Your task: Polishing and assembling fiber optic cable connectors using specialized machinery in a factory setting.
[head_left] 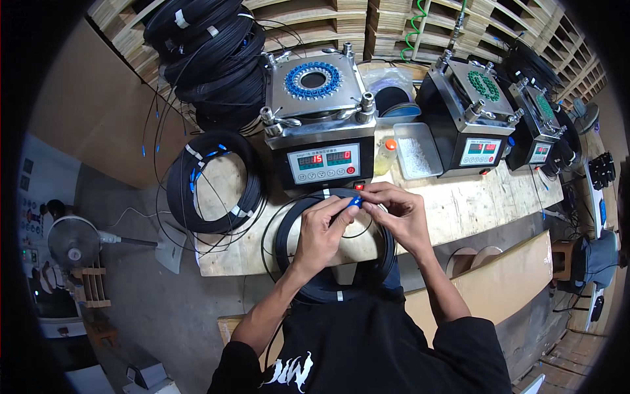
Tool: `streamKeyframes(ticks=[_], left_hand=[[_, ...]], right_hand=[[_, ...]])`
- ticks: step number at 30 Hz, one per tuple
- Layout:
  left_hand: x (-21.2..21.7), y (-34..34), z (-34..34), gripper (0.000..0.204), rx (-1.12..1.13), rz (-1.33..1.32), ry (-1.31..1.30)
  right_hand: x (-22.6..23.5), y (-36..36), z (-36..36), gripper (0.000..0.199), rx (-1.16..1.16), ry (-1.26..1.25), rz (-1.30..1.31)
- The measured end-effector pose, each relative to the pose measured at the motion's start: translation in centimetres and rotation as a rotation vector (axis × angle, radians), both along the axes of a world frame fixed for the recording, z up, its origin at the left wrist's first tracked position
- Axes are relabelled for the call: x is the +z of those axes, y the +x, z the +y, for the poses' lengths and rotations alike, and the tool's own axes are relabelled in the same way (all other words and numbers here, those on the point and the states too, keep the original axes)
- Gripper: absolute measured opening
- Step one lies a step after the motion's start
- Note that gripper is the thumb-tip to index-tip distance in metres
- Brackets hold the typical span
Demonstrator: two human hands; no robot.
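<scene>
A small blue fiber-optic cable connector (355, 202) sits between my hands, over the near edge of the wooden bench. My left hand (323, 230) pinches it between thumb and fingers. At the connector's right end, the fingertips of my right hand (401, 213) are pressed together; whatever they grip is hidden by the fingers. Below both hands, a coil of black cable (283, 244) overhangs the bench edge, bound with white tape. Just beyond stands a polishing machine (275, 154) with a red digital display and a ring of blue connector holders (314, 80) on its top plate.
Another taped cable coil (176, 190) lies left on the bench, below a tall stack of coils (203, 65). Right of the machine are an orange-capped bottle (387, 156) and a clear tray of white bits (415, 152). Two more machines (453, 125) stand farther right.
</scene>
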State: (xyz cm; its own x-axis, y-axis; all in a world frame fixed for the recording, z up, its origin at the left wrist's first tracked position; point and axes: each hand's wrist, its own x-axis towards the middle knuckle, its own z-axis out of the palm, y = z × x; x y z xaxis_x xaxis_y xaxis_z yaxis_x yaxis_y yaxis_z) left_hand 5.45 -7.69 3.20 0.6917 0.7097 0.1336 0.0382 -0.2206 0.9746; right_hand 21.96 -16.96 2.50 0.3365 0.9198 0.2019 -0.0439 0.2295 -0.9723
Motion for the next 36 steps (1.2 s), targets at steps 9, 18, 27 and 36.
streamKeyframes(ticks=[9,18,27,36], left_hand=[[-0.7,-1.9,0.8,0.033,-0.011,-0.241,-0.434],[-2.2,-6.5,-1.4,0.030,0.235,0.159,-0.107],[-6.2,-11.7,1.6,0.055,0.438,-0.208,-0.534],[-12.7,-14.4,7.2,0.048,0.306,0.586,-0.442]], right_hand=[[-1.5,-3.2,-2.0,0.048,0.139,-0.068,-0.384],[-3.7,-3.1,-4.2,0.013,0.046,0.015,-0.731],[-8.9,4.0,-3.3,0.033,-0.690,-0.070,-0.605],[-14.2,7.4,-2.9,0.018,-0.323,-0.404,-0.216]])
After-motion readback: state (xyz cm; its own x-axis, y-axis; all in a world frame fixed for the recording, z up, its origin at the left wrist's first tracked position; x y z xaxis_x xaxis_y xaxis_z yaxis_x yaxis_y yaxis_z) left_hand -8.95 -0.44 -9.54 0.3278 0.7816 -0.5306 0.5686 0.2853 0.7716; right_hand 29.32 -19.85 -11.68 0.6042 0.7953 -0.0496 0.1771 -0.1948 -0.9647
